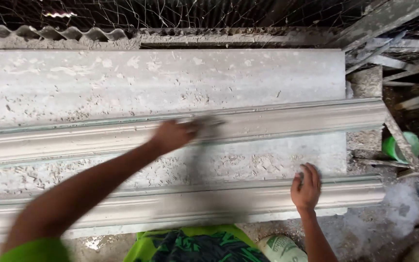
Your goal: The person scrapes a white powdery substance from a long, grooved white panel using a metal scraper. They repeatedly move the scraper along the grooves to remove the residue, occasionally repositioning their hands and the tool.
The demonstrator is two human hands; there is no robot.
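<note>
Open slab [170, 77] lies free beyond the far moulding [292, 121]; scrap timber [394, 73] and a green tub [397, 145] crowd the right

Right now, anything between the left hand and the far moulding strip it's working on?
Nothing visible. The left hand is already on the far moulding strip, blurred, with something grey at its fingers. The right hand rests on the near moulding strip.

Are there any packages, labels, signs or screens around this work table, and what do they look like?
Sack: at the bottom edge, below the near moulding and close under the right hand; rounded, pale grey-white with green print.
Green tub: at the right, behind a slanted batten; round, plain green, no label visible.
No signs or screens in view.
</note>
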